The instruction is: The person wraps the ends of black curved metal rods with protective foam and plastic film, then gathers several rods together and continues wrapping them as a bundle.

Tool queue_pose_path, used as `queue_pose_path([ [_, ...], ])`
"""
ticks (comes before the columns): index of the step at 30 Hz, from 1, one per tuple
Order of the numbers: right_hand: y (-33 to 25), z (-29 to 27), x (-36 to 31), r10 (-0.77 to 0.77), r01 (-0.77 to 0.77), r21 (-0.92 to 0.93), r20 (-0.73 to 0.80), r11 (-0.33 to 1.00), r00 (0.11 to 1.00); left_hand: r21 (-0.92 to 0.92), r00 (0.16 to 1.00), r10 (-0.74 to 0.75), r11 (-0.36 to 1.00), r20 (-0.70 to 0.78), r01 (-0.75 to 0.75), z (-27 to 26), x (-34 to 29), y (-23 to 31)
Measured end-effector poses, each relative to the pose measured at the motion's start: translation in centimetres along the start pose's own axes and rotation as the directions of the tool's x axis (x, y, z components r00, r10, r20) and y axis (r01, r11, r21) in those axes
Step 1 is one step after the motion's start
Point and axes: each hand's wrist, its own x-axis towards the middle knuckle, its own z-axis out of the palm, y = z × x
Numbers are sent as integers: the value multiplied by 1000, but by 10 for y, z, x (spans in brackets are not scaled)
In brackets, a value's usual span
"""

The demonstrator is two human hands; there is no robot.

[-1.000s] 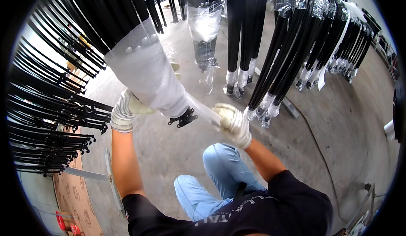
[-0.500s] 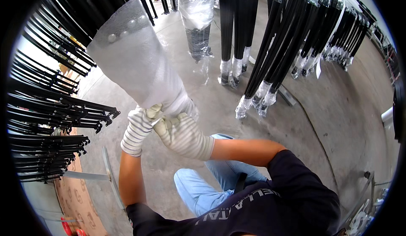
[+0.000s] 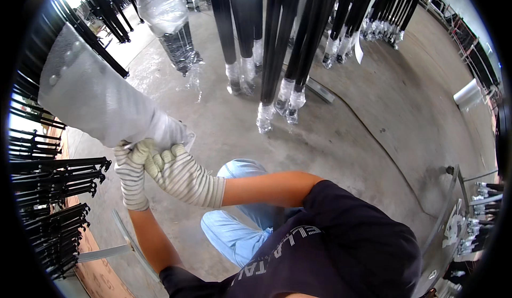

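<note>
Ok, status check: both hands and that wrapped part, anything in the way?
Left hand, right hand both gloved, gripping lower end of foam-wrapped part. Part tilted up-left. Hanging black frames close ahead, not touching.

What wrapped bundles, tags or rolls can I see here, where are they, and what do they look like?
White foam wrap: long sleeve, upper left, both gloved hands at its lower end.
Clear plastic bag: crinkled, over hanging black bars, top centre-left.
White tag: small slip among the bars, upper right.
White roll: cylinder, far right.
</note>
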Motion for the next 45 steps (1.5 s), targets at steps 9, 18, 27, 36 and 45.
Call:
queue_pose_path([
  [9,7,34,-36,44,-76,296,113,952,993,54,951,306,951,-47,-304,-3,14,-39],
  [18,36,89,-89,-113,-229,152,541,-962,834,476,831,556,735,-13,-484,-20,13,-79],
  [27,34,38,-35,422,-326,710,658,-625,624,359,840,492,844,-226,-398,4,-3,-46],
  [36,51,56,-36,288,-545,792,609,-276,739,776,649,715,555,-260,-301,18,-11,-69],
  [45,218,-174,82,562,-263,635,-328,726,759,284,571,374,927,-731,-244,42,-14,-83],
])
